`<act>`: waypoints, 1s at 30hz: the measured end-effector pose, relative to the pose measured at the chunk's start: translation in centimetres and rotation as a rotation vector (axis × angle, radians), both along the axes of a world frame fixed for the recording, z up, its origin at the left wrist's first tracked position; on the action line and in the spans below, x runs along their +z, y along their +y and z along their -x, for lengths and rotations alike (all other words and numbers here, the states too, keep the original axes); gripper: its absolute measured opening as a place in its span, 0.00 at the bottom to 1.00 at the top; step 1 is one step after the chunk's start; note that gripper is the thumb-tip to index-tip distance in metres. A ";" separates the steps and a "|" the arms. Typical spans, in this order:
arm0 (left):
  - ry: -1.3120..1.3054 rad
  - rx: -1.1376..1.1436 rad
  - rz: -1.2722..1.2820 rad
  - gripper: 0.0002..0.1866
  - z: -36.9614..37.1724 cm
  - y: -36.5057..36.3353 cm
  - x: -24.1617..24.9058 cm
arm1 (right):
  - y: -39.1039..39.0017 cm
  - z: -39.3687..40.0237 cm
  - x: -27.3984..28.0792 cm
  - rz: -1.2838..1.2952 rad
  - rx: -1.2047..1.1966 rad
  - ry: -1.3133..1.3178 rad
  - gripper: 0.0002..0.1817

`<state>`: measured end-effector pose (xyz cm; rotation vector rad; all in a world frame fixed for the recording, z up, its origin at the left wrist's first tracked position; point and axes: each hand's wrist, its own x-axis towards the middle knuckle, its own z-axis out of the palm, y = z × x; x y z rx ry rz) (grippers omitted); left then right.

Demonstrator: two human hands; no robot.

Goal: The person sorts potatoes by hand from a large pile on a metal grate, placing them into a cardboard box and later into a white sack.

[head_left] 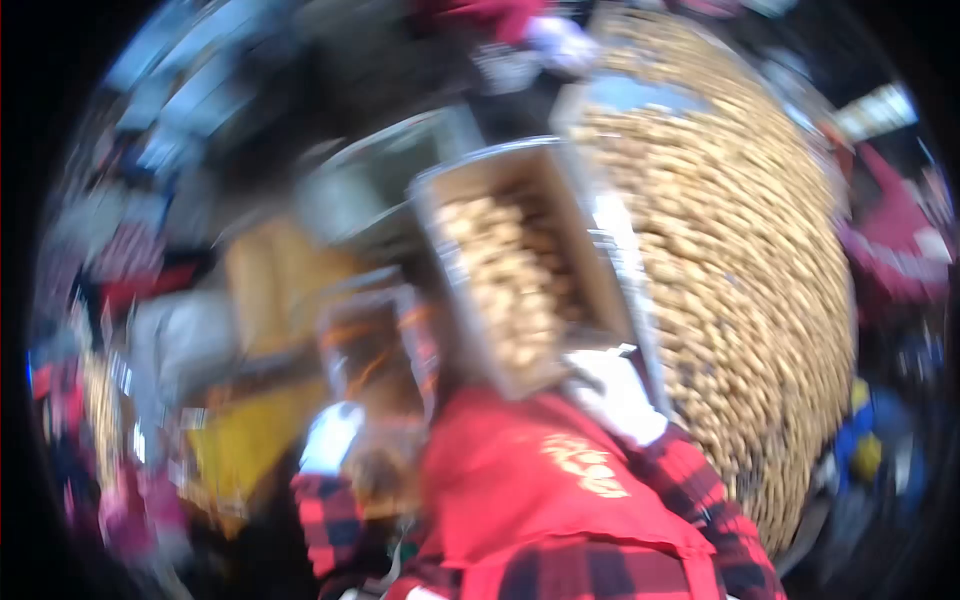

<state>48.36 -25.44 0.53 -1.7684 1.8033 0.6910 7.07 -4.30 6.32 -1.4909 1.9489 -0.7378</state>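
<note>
- Left hand (335,435) near crate (332,355), grip too blurred to tell
- Box (590,240) of pale lumps (500,270), beside heaped counter (640,300)
- Right hand (618,395) at box's near end, seemingly steadying it, grip unclear; shifting it calls for level support

The matt red cloth apron (560,480) looked soft, the brown box (590,240) to its far side seemed smooth inside, and the heaped tan rounded pieces (740,270) at right looked dull.
</note>
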 end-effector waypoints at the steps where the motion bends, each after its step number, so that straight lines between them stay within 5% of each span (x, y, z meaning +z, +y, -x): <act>1: 0.594 0.046 -0.127 0.13 -0.3 -2.6 -2.2 | 2.2 -0.1 -3.3 0.086 -0.058 -0.060 0.16; 3: 0.803 0.048 -0.201 0.16 8.8 -5.4 -1.4 | 2.6 -0.5 0.3 -0.093 -0.225 -0.237 0.20; 5: 0.958 -0.376 -0.081 0.15 18.1 -5.6 0.1 | 5.4 0.6 -0.8 0.062 -0.250 0.140 0.22; 7: 1.010 -0.634 0.012 0.16 27.2 -2.6 3.9 | 10.9 0.7 -3.3 0.018 -0.586 0.431 0.23; 10: 1.130 -0.851 -0.194 0.16 36.1 3.1 5.6 | 20.9 0.9 -2.6 -0.101 -1.118 0.582 0.33; 13: 1.110 -1.288 -0.266 0.16 42.2 10.6 5.3 | 34.5 -3.1 -4.7 -0.623 -1.367 0.659 0.56; 15: 1.300 -1.505 -0.351 0.18 44.8 16.9 8.5 | 40.3 -5.6 -7.0 -0.694 -1.544 0.424 0.65; 17: 1.269 -1.799 -0.396 0.22 46.0 21.7 4.2 | 42.5 -6.0 -9.5 -0.663 -1.543 0.367 0.66; 20: 1.240 -1.871 -0.429 0.28 47.9 28.2 2.6 | 38.7 -3.9 -12.1 -0.813 -1.694 0.473 0.72; 21: 1.240 -1.942 -0.361 0.30 48.4 29.3 0.7 | 38.8 -2.8 -12.3 -0.587 -1.654 0.583 0.73; 25: 1.209 -2.044 -0.210 0.26 52.2 31.3 0.6 | 35.6 4.6 -10.4 -0.371 -1.458 0.501 0.74; 27: 1.190 -1.955 -0.167 0.18 54.3 31.6 -0.5 | 32.9 9.0 -9.0 -0.210 -1.522 0.305 0.70; 30: 1.177 -1.827 0.169 0.15 57.4 30.7 -0.3 | 28.7 14.2 -8.6 -0.235 -1.381 0.571 0.59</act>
